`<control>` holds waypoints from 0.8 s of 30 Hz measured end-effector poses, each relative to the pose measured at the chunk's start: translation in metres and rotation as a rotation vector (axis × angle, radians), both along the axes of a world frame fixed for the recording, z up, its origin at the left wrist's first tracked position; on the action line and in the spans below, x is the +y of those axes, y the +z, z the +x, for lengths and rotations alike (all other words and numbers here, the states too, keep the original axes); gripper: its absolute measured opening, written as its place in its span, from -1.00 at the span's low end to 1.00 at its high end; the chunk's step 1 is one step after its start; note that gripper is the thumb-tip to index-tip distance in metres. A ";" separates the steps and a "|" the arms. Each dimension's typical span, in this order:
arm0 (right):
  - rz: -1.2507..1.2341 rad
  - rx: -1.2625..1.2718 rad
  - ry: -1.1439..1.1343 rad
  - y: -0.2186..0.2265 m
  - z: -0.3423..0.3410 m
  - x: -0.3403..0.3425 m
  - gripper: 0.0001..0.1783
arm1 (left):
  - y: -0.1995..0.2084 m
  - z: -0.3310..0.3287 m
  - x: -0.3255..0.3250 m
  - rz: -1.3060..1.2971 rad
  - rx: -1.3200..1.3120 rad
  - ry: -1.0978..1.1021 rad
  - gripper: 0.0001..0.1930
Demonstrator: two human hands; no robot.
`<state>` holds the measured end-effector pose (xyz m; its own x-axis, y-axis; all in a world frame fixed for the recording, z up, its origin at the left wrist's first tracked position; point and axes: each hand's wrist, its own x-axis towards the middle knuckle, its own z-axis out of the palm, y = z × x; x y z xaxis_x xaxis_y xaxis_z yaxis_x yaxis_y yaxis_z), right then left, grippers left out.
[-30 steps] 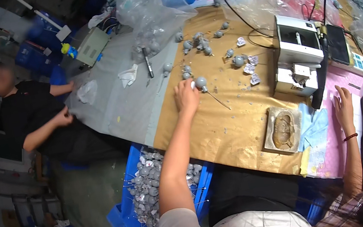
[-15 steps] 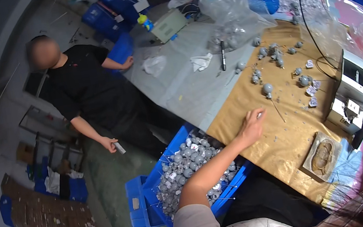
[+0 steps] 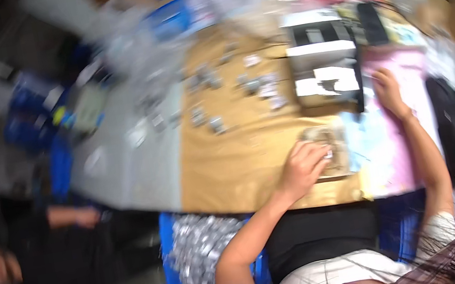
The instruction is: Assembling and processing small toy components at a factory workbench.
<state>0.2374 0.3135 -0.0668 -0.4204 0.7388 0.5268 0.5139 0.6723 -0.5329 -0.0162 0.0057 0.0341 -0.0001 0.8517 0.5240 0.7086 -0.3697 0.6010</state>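
Observation:
My left hand [image 3: 303,170] is over the near edge of a square block [image 3: 340,168] with a hollow carved in its top. Its fingers are pinched together, and a small pale thing shows at the tips, too blurred to name. My right hand [image 3: 389,90] rests on a pink sheet [image 3: 408,146] beside a white and black box-shaped machine [image 3: 319,56]; motion smears its fingers. Grey bulb-shaped parts [image 3: 216,124] lie scattered on the brown table cover [image 3: 238,167], left of the machine.
A blue bin [image 3: 166,235] heaped with grey parts stands below the table's left edge. Clear plastic bags [image 3: 133,55] and a blue basket [image 3: 169,19] lie at the back. Another person in black [image 3: 72,260] is at the left. A black bag-like thing [image 3: 451,117] sits at right.
The view has swung right and is blurred. My left hand has moved from the scattered parts to the carved block. My right hand has moved farther from me along the pink sheet.

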 end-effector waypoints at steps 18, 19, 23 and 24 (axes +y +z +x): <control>0.089 -0.098 0.210 0.043 -0.045 -0.001 -0.69 | -0.007 0.019 0.021 -0.321 -0.009 0.076 -0.46; 0.077 -0.090 0.204 0.042 -0.049 0.001 -0.69 | -0.007 0.008 0.021 -0.321 -0.064 0.078 -0.44; -0.022 -0.011 0.161 0.035 -0.055 0.007 -0.71 | -0.020 -0.059 0.028 -0.262 0.091 0.287 -0.54; -0.047 0.002 0.150 0.033 -0.055 0.010 -0.71 | -0.026 -0.078 0.033 -0.235 0.122 0.342 -0.57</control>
<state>0.1823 0.3233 -0.0337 -0.5264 0.6920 0.4940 0.4086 0.7154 -0.5668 -0.0940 0.0383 0.0084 -0.2536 0.9095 0.3295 0.8376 0.0361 0.5451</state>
